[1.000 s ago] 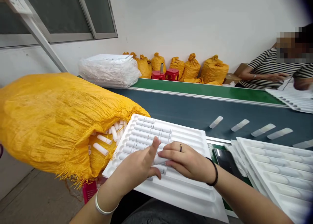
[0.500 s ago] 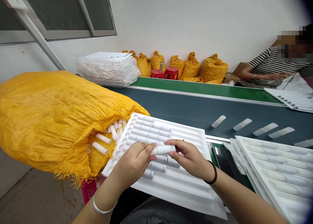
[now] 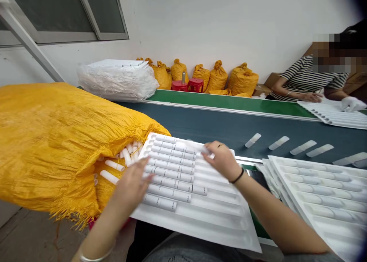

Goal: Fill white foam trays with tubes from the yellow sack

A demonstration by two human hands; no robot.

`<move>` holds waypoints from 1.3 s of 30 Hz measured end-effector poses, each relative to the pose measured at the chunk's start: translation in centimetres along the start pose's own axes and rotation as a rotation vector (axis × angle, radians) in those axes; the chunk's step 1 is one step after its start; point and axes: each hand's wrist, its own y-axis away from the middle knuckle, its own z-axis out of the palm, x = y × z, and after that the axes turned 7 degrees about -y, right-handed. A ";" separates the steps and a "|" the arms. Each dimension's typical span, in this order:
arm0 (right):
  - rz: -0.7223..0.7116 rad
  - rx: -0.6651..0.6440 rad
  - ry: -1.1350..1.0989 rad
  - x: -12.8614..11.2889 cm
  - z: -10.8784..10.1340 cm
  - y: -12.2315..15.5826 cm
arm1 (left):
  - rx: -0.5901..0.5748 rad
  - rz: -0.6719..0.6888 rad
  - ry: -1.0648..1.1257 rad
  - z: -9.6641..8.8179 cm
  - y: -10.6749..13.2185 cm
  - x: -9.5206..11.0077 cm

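A white moulded tray point(image 3: 212, 212) lies in front of me, its left half filled with several white tubes point(image 3: 169, 174) lying in rows. My left hand point(image 3: 130, 183) hovers over the tray's left edge, fingers stretched out and holding nothing, close to the mouth of a big yellow woven sack point(image 3: 57, 139) with loose white tubes point(image 3: 114, 165) spilling from it. My right hand point(image 3: 220, 159) is at the tray's far edge, its bent fingertips pinching a blurred white tube point(image 3: 205, 149). A black band circles that wrist.
A stack of empty white trays point(image 3: 318, 189) sits at my right. Beyond runs a dark conveyor belt point(image 3: 218, 126) carrying several pale tubes point(image 3: 279, 142). A person in a striped shirt point(image 3: 304, 78) works at more trays point(image 3: 335, 115). Bagged trays point(image 3: 117, 80) and yellow sacks point(image 3: 218, 76) stand behind.
Both hands held one tube over the tray's middle. Now they have parted: my right hand went to the tray's far edge with the tube, my left hand drew back to the left edge.
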 end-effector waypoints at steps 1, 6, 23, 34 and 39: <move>0.151 0.057 0.043 2.0 -0.3 -1.4 | -0.057 -0.110 -0.089 0.1 0.5 -2.6; 0.550 -0.008 0.130 11.0 -1.5 -5.8 | -0.518 -0.285 -0.220 1.9 3.3 -12.6; -0.076 -0.423 -0.044 -2.3 3.6 9.0 | 0.216 -0.257 0.570 0.0 1.7 0.0; -0.346 -0.109 -0.756 -4.5 -0.7 8.1 | 0.089 -0.641 1.557 0.6 -0.4 8.4; -0.493 -0.016 -0.626 -4.4 -1.7 7.3 | -0.174 -0.553 1.157 -0.3 -0.4 7.9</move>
